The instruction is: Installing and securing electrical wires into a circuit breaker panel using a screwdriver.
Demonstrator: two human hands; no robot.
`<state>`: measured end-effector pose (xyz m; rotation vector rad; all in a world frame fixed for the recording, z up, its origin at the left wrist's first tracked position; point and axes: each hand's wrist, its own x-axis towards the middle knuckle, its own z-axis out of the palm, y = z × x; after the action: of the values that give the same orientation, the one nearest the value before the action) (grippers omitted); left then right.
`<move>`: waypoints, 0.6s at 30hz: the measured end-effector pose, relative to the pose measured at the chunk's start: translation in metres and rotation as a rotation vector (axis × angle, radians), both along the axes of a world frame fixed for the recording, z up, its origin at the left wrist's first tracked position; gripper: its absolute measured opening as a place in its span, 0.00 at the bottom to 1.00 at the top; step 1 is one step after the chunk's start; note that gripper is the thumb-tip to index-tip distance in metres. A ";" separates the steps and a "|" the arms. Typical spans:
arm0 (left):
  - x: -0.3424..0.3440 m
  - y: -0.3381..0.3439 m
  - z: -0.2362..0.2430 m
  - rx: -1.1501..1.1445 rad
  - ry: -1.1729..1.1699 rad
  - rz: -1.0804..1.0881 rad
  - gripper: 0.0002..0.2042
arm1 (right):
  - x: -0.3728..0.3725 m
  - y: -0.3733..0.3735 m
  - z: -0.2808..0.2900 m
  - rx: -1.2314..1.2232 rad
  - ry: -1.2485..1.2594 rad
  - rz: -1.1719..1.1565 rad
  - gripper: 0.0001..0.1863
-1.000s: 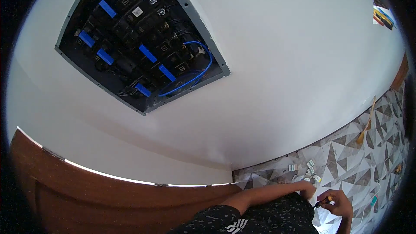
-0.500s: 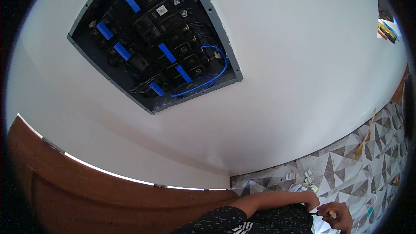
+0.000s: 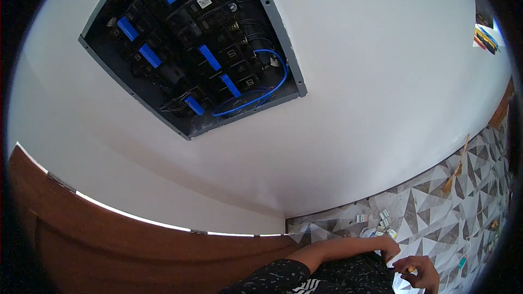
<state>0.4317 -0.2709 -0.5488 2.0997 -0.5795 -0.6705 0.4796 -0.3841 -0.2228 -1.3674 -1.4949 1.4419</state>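
At the lower right, in front of my dark patterned shirt, my two hands are close together. My right hand [image 3: 419,273] has its fingers curled around a small orange-yellow object [image 3: 412,269], mostly hidden by the fingers; its kind cannot be made out. Just to its left, my left hand [image 3: 389,249] is bent downward and closed, its fingertips out of sight. Above, set in the white wall, is an open grey electrical panel box [image 3: 302,90]. Inside it are black breakers, several blue strips [image 3: 209,57] and a looped blue wire [image 3: 284,71]. Neither hand touches the panel.
A brown door [image 3: 136,261] runs along the lower left. Small white boxes [image 3: 362,218] lie on the patterned tile floor [image 3: 419,201] near the wall. Farther right lies a broom [image 3: 455,174]. Colored tools or wires [image 3: 486,41] show at the far right edge.
The view has shifted slightly, so the panel sits a little higher and farther left. Both hands stay close together; a dark piece between them earlier no longer shows clearly.
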 end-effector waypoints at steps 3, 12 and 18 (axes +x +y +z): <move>-0.005 -0.010 0.008 0.150 -0.055 0.113 0.11 | -0.002 0.004 -0.011 -0.052 -0.030 -0.029 0.10; -0.022 -0.002 0.029 0.141 -0.078 0.140 0.13 | 0.003 0.005 -0.005 0.004 -0.104 -0.108 0.15; -0.025 -0.008 0.034 0.178 -0.202 0.214 0.10 | 0.000 0.001 -0.011 0.020 -0.071 0.066 0.17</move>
<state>0.4065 -0.2794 -0.5143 2.3737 -0.4079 -0.4030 0.4794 -0.3831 -0.2335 -1.3813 -1.6092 1.4284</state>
